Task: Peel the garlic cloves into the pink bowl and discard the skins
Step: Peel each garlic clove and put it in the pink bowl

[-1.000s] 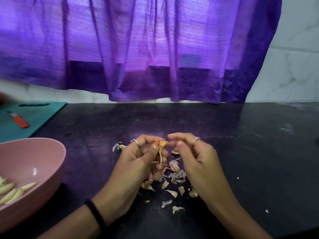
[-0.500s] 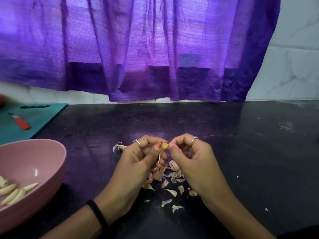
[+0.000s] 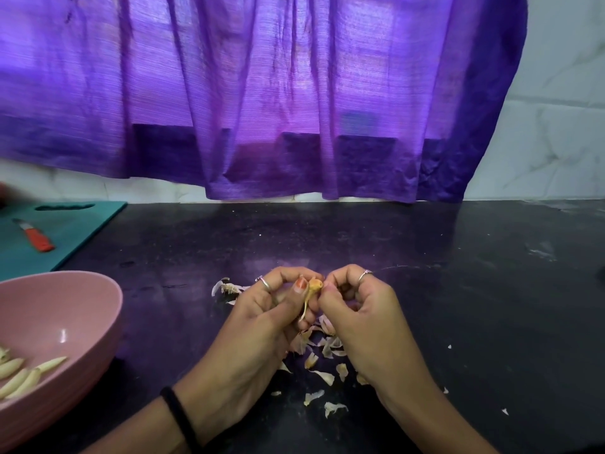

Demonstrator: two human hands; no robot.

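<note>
My left hand [image 3: 262, 317] grips a small yellowish garlic clove [image 3: 313, 286] between thumb and curled fingers, a strip of skin hanging down from it. My right hand [image 3: 363, 309] pinches the top of the same clove with its fingertips. Both hands hover just above a scatter of torn garlic skins [image 3: 322, 376] on the black counter. The pink bowl [image 3: 62, 309] stands at the left edge and holds several peeled cloves [image 3: 23, 376]. A further clump of skin or garlic [image 3: 226, 287] lies on the counter just left of my left hand.
A teal cutting board [image 3: 75, 231] with an orange-handled knife [image 3: 37, 239] lies at the back left. A purple curtain [image 3: 262, 93] hangs over the counter's far edge. The black counter [image 3: 458, 290] stretches to the right with a few small skin flecks.
My right hand's fingers have curled in and closed onto the top of the clove. Both hands stayed in place over the skins.
</note>
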